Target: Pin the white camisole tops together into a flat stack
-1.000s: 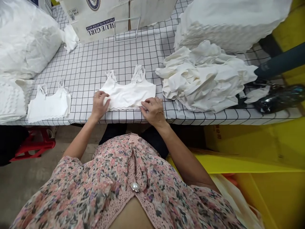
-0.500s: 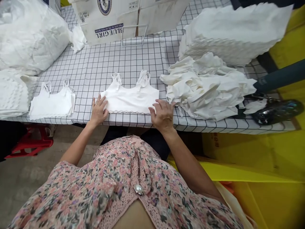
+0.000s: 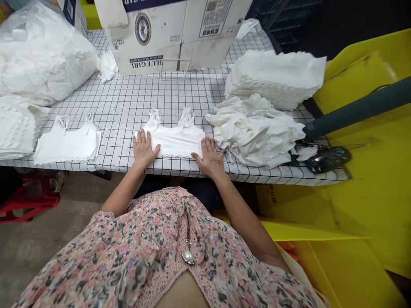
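A white strappy camisole top (image 3: 176, 141) lies flat on the checked tablecloth (image 3: 118, 145) in front of me, its straps pointing away and its scalloped hem toward me. My left hand (image 3: 144, 149) rests flat on its left side, fingers stretched out and thumb spread. At the opposite side, my right hand (image 3: 210, 157) lies with its fingers apart over the edge of the fabric. Neither hand grips the top. Farther left lies a small pile of similar white tops (image 3: 69, 143). Close to the right hand is a loose heap of white fabric pieces (image 3: 257, 130).
A tall stack of white cloth (image 3: 276, 77) stands behind the heap. Left are a bulging plastic bag (image 3: 41, 51) and another white stack (image 3: 17, 128). A cardboard box (image 3: 160, 38) and wire stand (image 3: 175, 76) are at the back. A dark green pole (image 3: 359, 109) slants in from the right.
Both hands have moved inward onto the top's sides, and their fingers have straightened and flattened. The camera view has shifted, showing more of the cardboard box and the right side.
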The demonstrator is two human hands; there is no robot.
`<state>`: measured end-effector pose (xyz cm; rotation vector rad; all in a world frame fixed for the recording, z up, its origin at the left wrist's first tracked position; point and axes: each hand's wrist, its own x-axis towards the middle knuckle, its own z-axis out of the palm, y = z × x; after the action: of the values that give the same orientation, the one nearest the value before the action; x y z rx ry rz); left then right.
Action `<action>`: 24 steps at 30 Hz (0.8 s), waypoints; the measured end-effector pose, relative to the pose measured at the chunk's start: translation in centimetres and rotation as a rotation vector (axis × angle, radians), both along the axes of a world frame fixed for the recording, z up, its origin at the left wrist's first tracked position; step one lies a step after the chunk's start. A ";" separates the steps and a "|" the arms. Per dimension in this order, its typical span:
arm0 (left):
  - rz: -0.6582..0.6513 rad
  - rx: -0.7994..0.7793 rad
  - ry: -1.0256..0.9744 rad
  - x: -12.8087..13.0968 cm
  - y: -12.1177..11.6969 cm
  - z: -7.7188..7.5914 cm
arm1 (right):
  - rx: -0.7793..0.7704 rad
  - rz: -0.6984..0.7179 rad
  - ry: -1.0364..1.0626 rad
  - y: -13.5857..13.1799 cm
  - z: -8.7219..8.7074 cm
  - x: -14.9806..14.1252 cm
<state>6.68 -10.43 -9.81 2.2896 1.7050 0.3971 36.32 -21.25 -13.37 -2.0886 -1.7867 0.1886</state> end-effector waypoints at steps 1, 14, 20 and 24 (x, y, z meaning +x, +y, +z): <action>0.003 -0.009 0.007 0.0 0.1 0.2 | 0.045 -0.002 0.028 0.0 0.2 0.1; -0.446 -0.011 0.116 8.0 -1.8 0.4 | 0.026 -0.112 0.382 16.8 9.3 1.8; -0.440 -0.001 0.055 8.0 -1.7 -0.6 | -0.228 -0.259 0.664 21.2 9.0 0.6; -0.440 -0.015 0.022 8.4 -1.7 -1.1 | -0.190 -0.310 0.867 21.1 8.2 0.8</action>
<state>15.11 -12.15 -10.89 2.5702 1.1539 0.2633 37.10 -0.10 -5.14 -1.9104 -0.9445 1.0225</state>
